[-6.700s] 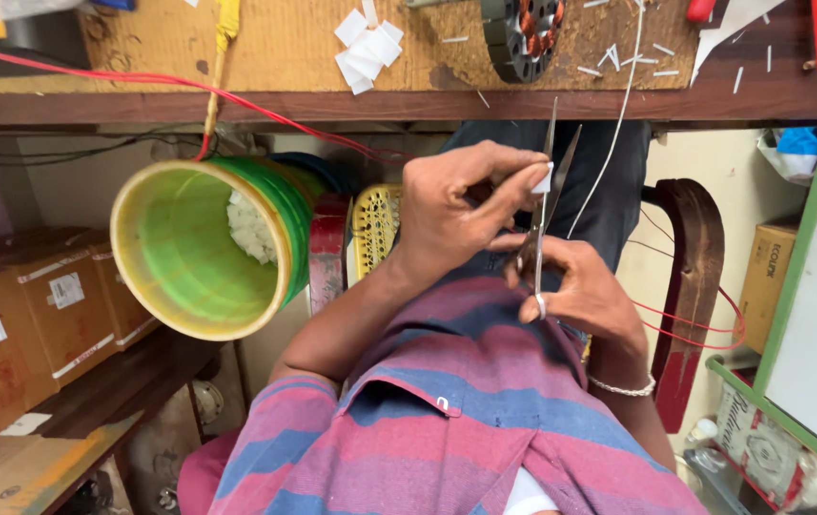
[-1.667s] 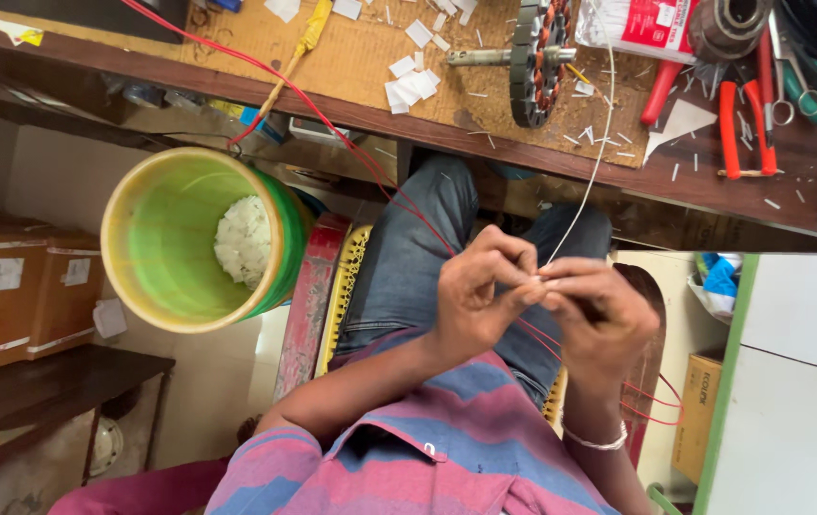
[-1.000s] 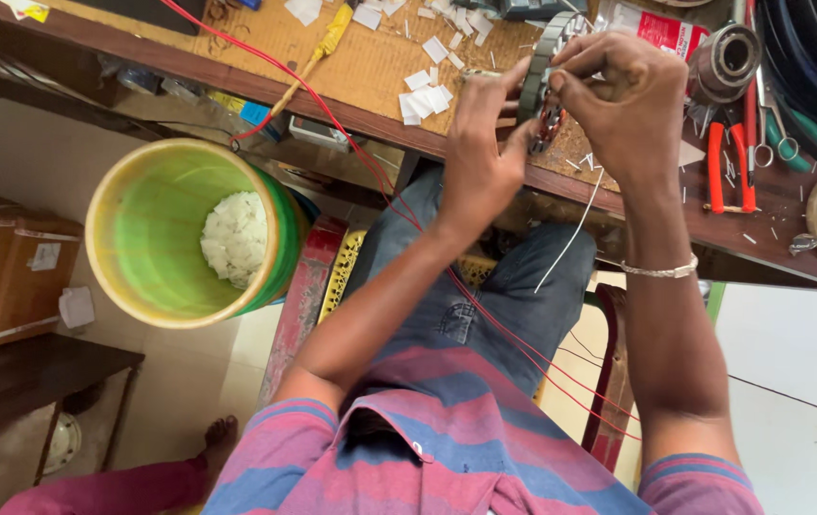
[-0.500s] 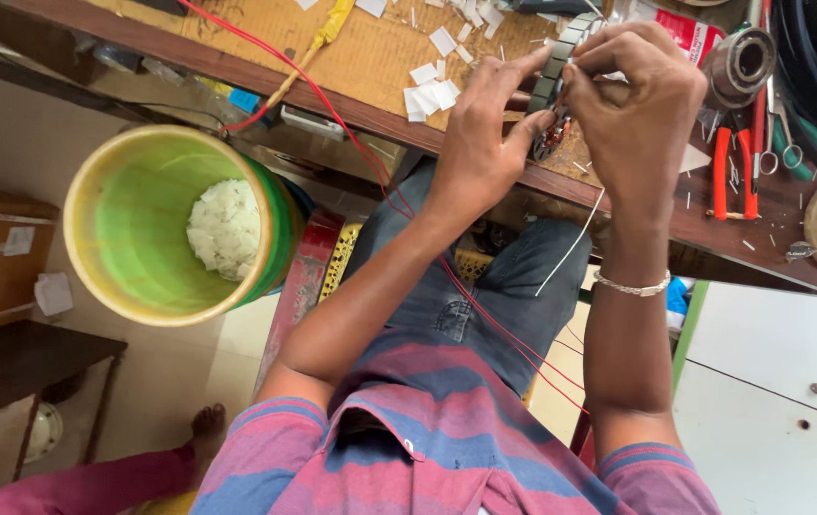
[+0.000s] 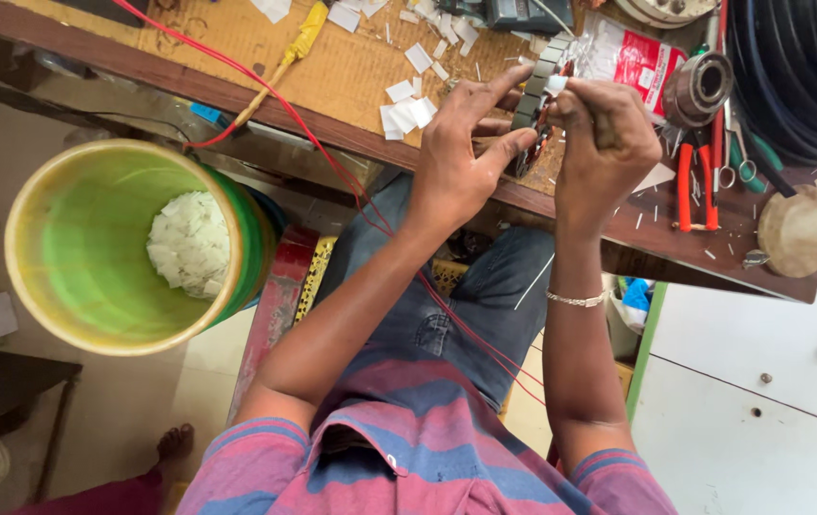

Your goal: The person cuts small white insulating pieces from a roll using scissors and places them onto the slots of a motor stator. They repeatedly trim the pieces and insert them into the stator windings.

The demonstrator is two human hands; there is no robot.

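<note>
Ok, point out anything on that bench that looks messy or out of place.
White paper scraps lie strewn over the workbench near the left hand, though the green bin below already holds a heap of them. A red wire trails off the bench edge across the person's lap. Nothing looks broken.

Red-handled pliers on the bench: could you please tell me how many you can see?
1: the red-handled pliers lie on the workbench, right of the right hand. Others may be hidden.
</note>
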